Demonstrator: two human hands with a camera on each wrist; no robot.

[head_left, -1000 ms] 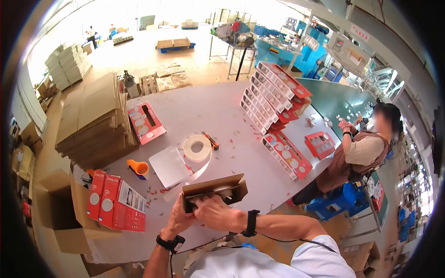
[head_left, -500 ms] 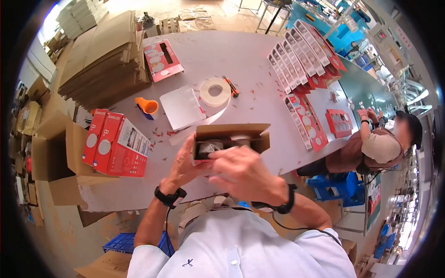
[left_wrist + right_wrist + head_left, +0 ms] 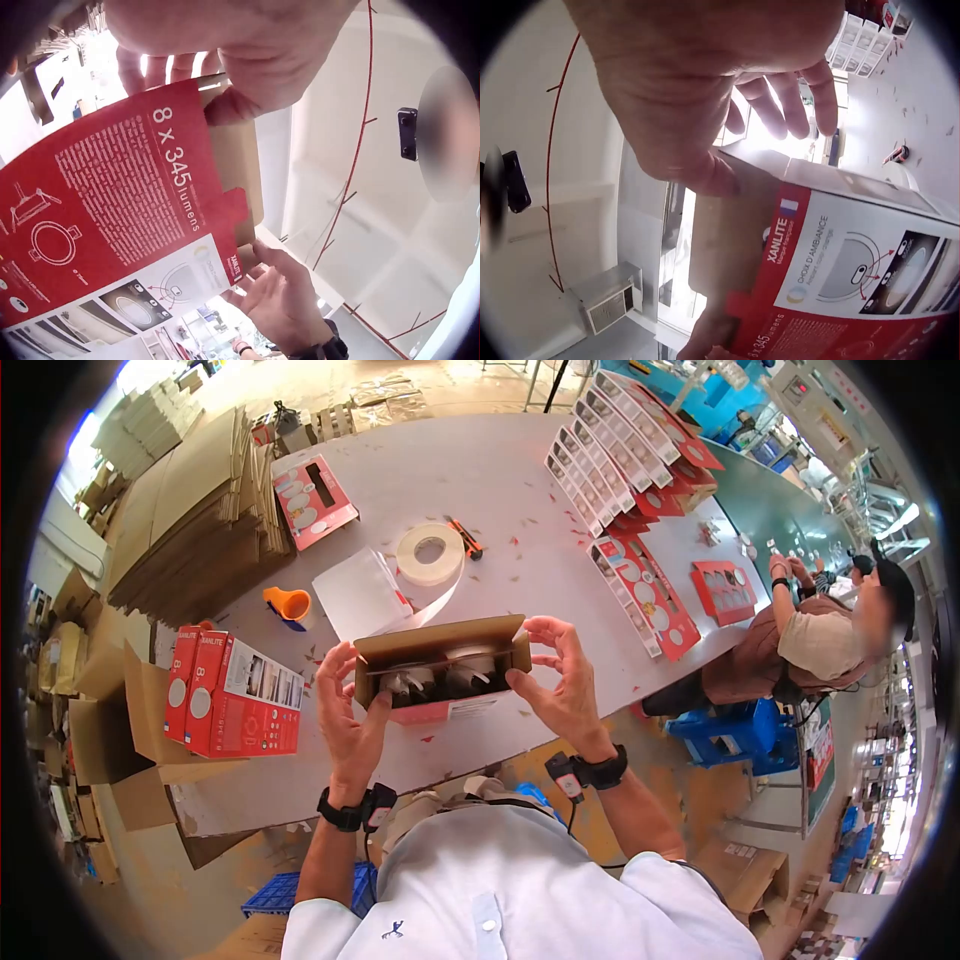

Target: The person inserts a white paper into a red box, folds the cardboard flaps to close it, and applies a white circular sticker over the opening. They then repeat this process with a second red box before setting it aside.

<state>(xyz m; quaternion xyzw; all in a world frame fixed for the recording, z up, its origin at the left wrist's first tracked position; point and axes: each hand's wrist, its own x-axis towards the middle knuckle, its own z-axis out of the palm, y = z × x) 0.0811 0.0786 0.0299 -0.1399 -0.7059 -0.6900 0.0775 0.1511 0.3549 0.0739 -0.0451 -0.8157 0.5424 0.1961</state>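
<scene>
A red and white XANLITE carton (image 3: 442,712) stands with its brown top flaps raised and its mouth upward. Inside are several round light fittings (image 3: 470,672) in clear wrapping, partly shadowed. My left hand (image 3: 352,735) is at its left end, thumb against a brown flap (image 3: 238,161) and fingers beyond the edge. At the opposite end my right hand (image 3: 568,695) holds likewise, its thumb (image 3: 709,176) on the inner side of the end flap and the fingers spread outside. Print reading "8 x 345 lumens" shows on the carton's face in the left wrist view.
Behind the carton lie a white box (image 3: 358,598), a tape roll (image 3: 415,572) and a cutter (image 3: 466,540). Two red cartons (image 3: 255,710) and an orange tape dispenser (image 3: 288,603) stand left, by stacked cardboard (image 3: 185,510). Packs (image 3: 610,455) are piled right, near another person (image 3: 800,650).
My right hand has come out of the carton's mouth and moved to its right end. My left hand has shifted to the left end. The head view has tilted downward.
</scene>
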